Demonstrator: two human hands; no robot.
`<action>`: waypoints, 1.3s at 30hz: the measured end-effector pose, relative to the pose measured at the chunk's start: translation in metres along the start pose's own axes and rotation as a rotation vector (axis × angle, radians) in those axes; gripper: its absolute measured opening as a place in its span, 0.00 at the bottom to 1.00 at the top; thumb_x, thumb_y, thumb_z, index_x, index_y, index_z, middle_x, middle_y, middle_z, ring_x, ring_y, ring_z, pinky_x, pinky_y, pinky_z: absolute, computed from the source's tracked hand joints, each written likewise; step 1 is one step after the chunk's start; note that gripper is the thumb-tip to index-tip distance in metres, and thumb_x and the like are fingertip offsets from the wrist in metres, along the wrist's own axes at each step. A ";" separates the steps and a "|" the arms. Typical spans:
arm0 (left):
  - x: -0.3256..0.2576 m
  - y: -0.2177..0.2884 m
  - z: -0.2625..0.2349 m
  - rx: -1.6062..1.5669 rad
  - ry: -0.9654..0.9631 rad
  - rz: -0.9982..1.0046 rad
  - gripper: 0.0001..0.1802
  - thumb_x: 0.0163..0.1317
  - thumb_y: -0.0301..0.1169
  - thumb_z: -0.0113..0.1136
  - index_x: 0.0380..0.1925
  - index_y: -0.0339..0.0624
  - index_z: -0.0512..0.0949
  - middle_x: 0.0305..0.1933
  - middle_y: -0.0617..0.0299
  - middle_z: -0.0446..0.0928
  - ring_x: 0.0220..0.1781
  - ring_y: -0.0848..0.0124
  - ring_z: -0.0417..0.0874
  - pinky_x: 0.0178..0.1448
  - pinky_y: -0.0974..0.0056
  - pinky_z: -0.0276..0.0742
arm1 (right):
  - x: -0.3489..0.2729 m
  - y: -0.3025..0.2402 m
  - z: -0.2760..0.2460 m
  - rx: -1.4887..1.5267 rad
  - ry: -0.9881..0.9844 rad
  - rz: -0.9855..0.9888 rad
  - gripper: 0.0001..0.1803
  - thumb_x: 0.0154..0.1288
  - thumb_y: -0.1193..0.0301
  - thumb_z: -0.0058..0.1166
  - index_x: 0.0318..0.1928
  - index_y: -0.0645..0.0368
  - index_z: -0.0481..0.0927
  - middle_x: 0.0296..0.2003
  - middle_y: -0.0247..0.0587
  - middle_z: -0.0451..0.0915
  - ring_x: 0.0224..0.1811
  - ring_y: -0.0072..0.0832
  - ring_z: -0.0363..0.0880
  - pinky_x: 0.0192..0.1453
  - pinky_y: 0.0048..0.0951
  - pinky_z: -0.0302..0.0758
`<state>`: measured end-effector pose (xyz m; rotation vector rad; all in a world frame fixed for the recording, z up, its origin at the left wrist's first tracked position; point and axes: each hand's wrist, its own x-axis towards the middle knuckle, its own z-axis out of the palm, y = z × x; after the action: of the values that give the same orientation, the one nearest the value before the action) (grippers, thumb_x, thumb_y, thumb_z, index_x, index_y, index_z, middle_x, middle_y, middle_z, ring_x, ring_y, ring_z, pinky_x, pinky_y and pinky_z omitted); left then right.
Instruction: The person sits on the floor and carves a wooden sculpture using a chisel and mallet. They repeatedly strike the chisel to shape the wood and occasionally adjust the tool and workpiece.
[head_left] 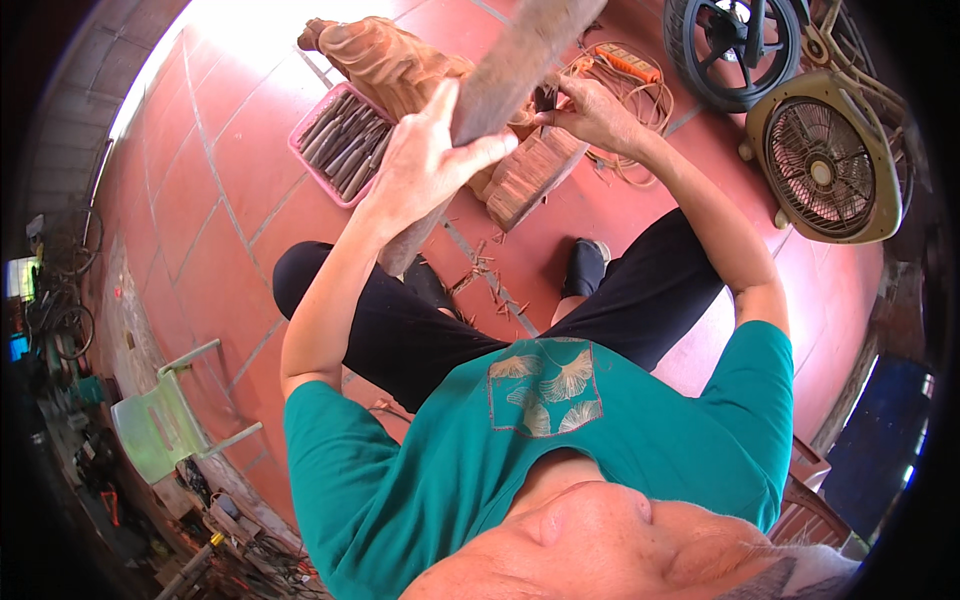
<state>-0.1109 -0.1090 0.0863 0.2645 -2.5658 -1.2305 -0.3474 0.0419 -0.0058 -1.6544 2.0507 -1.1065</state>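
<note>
My left hand wraps round a long, thick wooden club, with the thumb and index finger stretched along it. The club slants from the top edge down to my left knee. Beyond it lies a carved wooden figure with flowing folds, its rough block base toward me. Close to the figure, my right hand is closed in a pinch at a small dark piece, partly hidden by the club; its kind cannot be made out. A pink basket full of wood-handled carving tools stands left of the figure.
Wood chips litter the red tiles between my feet. An orange power strip with coiled cord lies beyond my right hand. At right stand a box fan and a wheel; at left, a green chair.
</note>
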 end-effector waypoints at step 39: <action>-0.006 0.005 -0.010 -0.058 0.019 -0.106 0.36 0.62 0.44 0.72 0.61 0.29 0.72 0.50 0.49 0.84 0.52 0.65 0.85 0.59 0.60 0.78 | 0.000 -0.017 0.011 -0.005 -0.033 -0.004 0.23 0.65 0.71 0.67 0.59 0.55 0.75 0.36 0.41 0.83 0.38 0.33 0.85 0.44 0.37 0.82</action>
<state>-0.1025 -0.1111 0.0951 0.4026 -2.5244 -1.3306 -0.3282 0.0365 -0.0015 -1.6688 2.0323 -1.0686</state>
